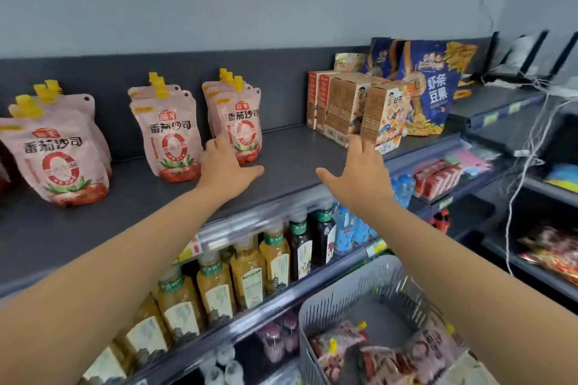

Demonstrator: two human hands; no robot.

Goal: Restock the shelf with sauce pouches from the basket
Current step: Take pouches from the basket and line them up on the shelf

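Note:
Pink tomato sauce pouches with yellow caps stand upright in three groups on the dark top shelf (291, 162): a left group (59, 153), a middle group (170, 131) and a right group (239, 116). My left hand (223, 170) is stretched out flat, fingers straight, its fingertips at the front pouch of the right group. My right hand (359, 172) is stretched out with spread fingers over the shelf, fingertips near the brown snack boxes (353, 106), holding nothing. The grey basket (353, 300) at the bottom right holds several more pouches (375, 353).
Blue snack bags (434, 81) stand behind the boxes. The shelf below carries yellow and dark drink bottles (250, 272) and blue water bottles (347, 228). Red packs (438, 178) and white cables (528, 147) lie to the right.

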